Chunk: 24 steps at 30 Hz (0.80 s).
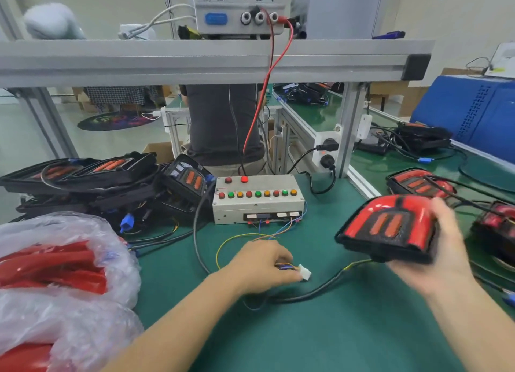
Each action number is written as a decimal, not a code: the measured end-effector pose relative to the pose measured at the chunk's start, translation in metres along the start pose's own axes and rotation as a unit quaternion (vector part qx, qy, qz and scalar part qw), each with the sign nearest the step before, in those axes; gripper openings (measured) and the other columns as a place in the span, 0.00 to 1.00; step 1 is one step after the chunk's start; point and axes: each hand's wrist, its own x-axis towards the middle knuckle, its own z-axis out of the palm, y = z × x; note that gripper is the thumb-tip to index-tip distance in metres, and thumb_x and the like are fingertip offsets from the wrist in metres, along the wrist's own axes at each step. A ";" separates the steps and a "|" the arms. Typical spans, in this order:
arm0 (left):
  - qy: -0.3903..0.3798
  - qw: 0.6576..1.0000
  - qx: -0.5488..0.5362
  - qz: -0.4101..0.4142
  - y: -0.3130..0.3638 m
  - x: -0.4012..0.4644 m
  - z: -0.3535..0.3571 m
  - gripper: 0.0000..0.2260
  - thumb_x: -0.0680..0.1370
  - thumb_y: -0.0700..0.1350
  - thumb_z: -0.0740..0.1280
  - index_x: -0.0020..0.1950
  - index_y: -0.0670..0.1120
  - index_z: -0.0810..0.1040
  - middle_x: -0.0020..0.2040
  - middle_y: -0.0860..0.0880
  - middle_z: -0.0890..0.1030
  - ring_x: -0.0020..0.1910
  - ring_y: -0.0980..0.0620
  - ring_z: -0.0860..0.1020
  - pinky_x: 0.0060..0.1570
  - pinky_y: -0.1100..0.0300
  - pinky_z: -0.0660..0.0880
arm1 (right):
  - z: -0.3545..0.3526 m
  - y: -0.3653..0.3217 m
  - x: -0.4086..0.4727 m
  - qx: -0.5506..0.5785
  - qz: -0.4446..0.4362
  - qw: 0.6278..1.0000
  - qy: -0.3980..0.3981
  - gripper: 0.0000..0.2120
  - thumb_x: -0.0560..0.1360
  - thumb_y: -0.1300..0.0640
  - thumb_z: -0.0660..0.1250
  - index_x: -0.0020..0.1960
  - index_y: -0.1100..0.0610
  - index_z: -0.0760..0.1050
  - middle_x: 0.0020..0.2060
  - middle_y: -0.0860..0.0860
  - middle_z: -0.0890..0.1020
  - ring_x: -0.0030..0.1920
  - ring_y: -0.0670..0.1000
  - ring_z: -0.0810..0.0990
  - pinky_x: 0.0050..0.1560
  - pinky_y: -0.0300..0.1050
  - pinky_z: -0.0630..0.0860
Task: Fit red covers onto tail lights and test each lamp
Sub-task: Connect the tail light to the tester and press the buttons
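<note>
My right hand (440, 249) grips a tail light (387, 226) with a red cover fitted, held tilted just above the green mat at the right. Its black cable (320, 291) trails down across the mat toward my left hand. My left hand (259, 265) pinches the white connector (304, 272) of the thin coloured wires that run to the grey test box (257, 201). The box carries a row of red, green and orange buttons, and one red lamp on its top is lit.
Several uncovered black tail lights (111, 182) are piled at the back left. Bubble-wrap bags of red covers (61, 265) lie at the near left. Covered lights (420, 185) sit at the right. A power supply (239, 9) stands on the aluminium shelf (211, 62) overhead. A person sits beyond the bench.
</note>
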 end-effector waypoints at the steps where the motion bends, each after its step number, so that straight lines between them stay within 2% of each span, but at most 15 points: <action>1: -0.003 1.000 0.002 -0.005 -0.001 0.002 0.000 0.16 0.74 0.58 0.65 0.50 0.46 0.81 0.45 0.48 0.82 0.48 0.47 0.77 0.45 0.59 0.70 | -0.008 0.003 0.005 -0.014 0.025 1.000 -0.012 0.17 0.72 0.40 0.65 0.41 0.52 0.85 0.38 0.51 0.85 0.34 0.51 0.85 0.35 0.47 0.81; 2: 0.003 1.000 -0.002 -0.009 -0.003 0.004 -0.001 0.11 0.76 0.52 0.66 0.52 0.48 0.82 0.48 0.49 0.83 0.50 0.48 0.78 0.46 0.61 0.70 | -0.011 0.005 0.008 -0.050 0.048 0.998 -0.001 0.17 0.74 0.42 0.64 0.38 0.52 0.85 0.36 0.51 0.85 0.31 0.51 0.84 0.32 0.47 0.81; 4: 0.031 0.999 -0.021 -0.015 -0.011 0.005 -0.005 0.09 0.77 0.43 0.65 0.54 0.49 0.82 0.50 0.51 0.83 0.51 0.50 0.78 0.46 0.64 0.68 | -0.017 0.009 0.010 -0.101 0.094 0.990 0.016 0.17 0.75 0.45 0.64 0.38 0.54 0.83 0.33 0.53 0.85 0.29 0.52 0.83 0.28 0.48 0.80; 6: 0.078 0.991 -0.100 -0.034 -0.020 0.003 -0.012 0.09 0.76 0.39 0.65 0.51 0.48 0.82 0.46 0.49 0.83 0.45 0.51 0.77 0.43 0.62 0.69 | -0.019 0.008 0.013 -0.149 0.126 0.980 0.041 0.16 0.76 0.46 0.63 0.40 0.55 0.83 0.33 0.55 0.85 0.29 0.53 0.84 0.27 0.49 0.80; 9: 0.189 0.944 -0.261 -0.073 -0.033 -0.002 -0.029 0.11 0.74 0.32 0.64 0.43 0.47 0.80 0.39 0.44 0.82 0.38 0.49 0.75 0.41 0.59 0.70 | -0.027 0.010 0.022 -0.201 0.163 0.964 0.053 0.13 0.77 0.48 0.64 0.47 0.57 0.80 0.36 0.57 0.86 0.31 0.55 0.85 0.28 0.50 0.81; 12: 0.299 0.909 -0.268 -0.111 -0.053 -0.005 -0.044 0.08 0.75 0.34 0.66 0.48 0.44 0.81 0.42 0.46 0.82 0.43 0.48 0.77 0.50 0.55 0.73 | -0.032 0.005 0.031 -0.314 0.169 0.933 0.045 0.15 0.77 0.48 0.65 0.50 0.60 0.80 0.41 0.60 0.86 0.34 0.56 0.86 0.31 0.49 0.82; 14: 0.313 0.902 -0.271 -0.126 -0.062 -0.008 -0.049 0.06 0.75 0.38 0.69 0.49 0.47 0.81 0.44 0.48 0.81 0.45 0.49 0.77 0.53 0.55 0.73 | -0.035 -0.004 0.038 -0.434 0.131 0.889 0.059 0.17 0.75 0.46 0.69 0.52 0.60 0.81 0.44 0.59 0.86 0.40 0.57 0.86 0.44 0.49 0.83; 15: 0.314 0.890 -0.304 -0.127 -0.066 -0.009 -0.050 0.04 0.75 0.41 0.70 0.47 0.49 0.82 0.45 0.49 0.82 0.45 0.51 0.77 0.52 0.56 0.73 | -0.037 -0.008 0.041 -0.492 0.102 0.862 0.066 0.18 0.73 0.46 0.70 0.54 0.59 0.81 0.47 0.58 0.86 0.45 0.57 0.85 0.54 0.50 0.80; 16: 0.320 0.873 -0.343 -0.130 -0.068 -0.010 -0.053 0.03 0.75 0.43 0.70 0.44 0.50 0.83 0.44 0.51 0.82 0.45 0.53 0.77 0.50 0.59 0.73 | -0.038 -0.011 0.043 -0.540 0.074 0.836 0.070 0.18 0.72 0.46 0.72 0.56 0.58 0.81 0.51 0.57 0.85 0.50 0.56 0.82 0.59 0.49 0.75; 18: 0.370 0.835 -0.376 -0.158 -0.076 -0.008 -0.055 0.05 0.75 0.43 0.70 0.41 0.52 0.82 0.43 0.54 0.83 0.46 0.54 0.77 0.46 0.62 0.72 | -0.037 -0.014 0.043 -0.607 0.021 0.791 0.072 0.19 0.73 0.50 0.73 0.61 0.56 0.79 0.55 0.55 0.82 0.50 0.53 0.78 0.54 0.45 0.70; 20: 0.399 0.842 -0.270 -0.244 -0.090 -0.002 -0.056 0.05 0.74 0.43 0.70 0.49 0.48 0.82 0.48 0.48 0.82 0.52 0.46 0.77 0.52 0.55 0.74 | -0.032 -0.011 0.041 -0.662 -0.007 0.748 0.049 0.17 0.74 0.52 0.72 0.60 0.57 0.78 0.51 0.52 0.81 0.47 0.50 0.79 0.51 0.44 0.69; 22: 0.349 0.862 -0.197 -0.309 -0.101 0.003 -0.053 0.14 0.73 0.44 0.69 0.59 0.45 0.78 0.55 0.42 0.79 0.56 0.40 0.75 0.57 0.48 0.73 | -0.027 -0.004 0.040 -0.721 -0.027 0.692 0.036 0.15 0.76 0.51 0.69 0.59 0.56 0.79 0.52 0.53 0.81 0.50 0.54 0.78 0.51 0.46 0.70; 24: 0.308 0.849 -0.262 -0.340 -0.107 0.010 -0.048 0.15 0.74 0.41 0.67 0.60 0.40 0.75 0.53 0.40 0.79 0.52 0.39 0.78 0.53 0.50 0.75 | -0.019 0.003 0.037 -0.778 -0.053 0.625 0.037 0.15 0.77 0.49 0.66 0.59 0.57 0.78 0.55 0.56 0.80 0.52 0.57 0.77 0.49 0.47 0.71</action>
